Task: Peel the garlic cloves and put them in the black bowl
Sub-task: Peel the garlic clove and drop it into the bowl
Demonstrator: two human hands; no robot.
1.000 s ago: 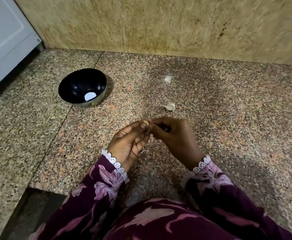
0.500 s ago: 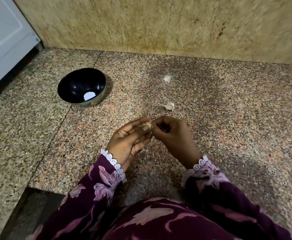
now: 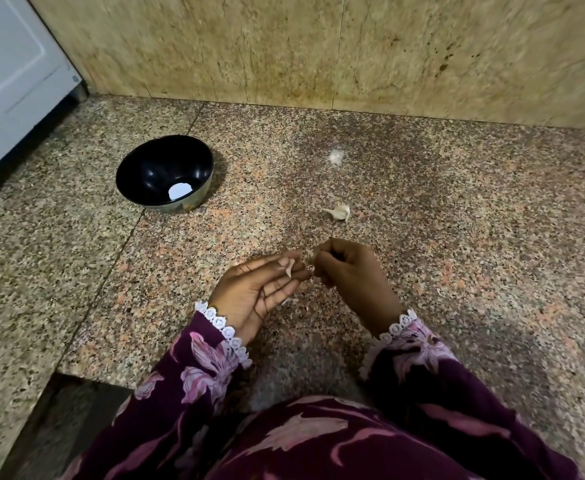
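a person sits over a speckled granite floor [image 3: 422, 237], both hands held just above it in the middle of the view. the left hand [image 3: 253, 292] lies palm up with its fingers nearly straight and spread a little; a thin curl of garlic skin [image 3: 289, 268] rests on the fingertips, held under the thumb tip as far as can be seen. the right hand [image 3: 350, 271] is curled into a loose fist, its thumb and forefinger pinching a small garlic clove [image 3: 310, 263] at the point where the two hands meet. the clove is mostly hidden by the fingers, so how much skin is left on it cannot be told.

another garlic clove [image 3: 339, 212], unpeeled and with a pointed tail, lies on the floor just beyond the hands. farther back a pale scrap of skin [image 3: 335, 156] sits alone. a few thin flakes [image 3: 289, 301] lie on the floor under the hands.

the black bowl [image 3: 138, 168] stands upright to the left, well apart from the hands, with one white patch [image 3: 179, 190] in its bottom; whether that is a peeled clove or a reflection cannot be told. a tan stone wall [image 3: 319, 53] rises behind, and a white cabinet [image 3: 10, 74] fills the top left corner. the sleeves [image 3: 208, 372] are dark purple with pink flowers and white lace cuffs.
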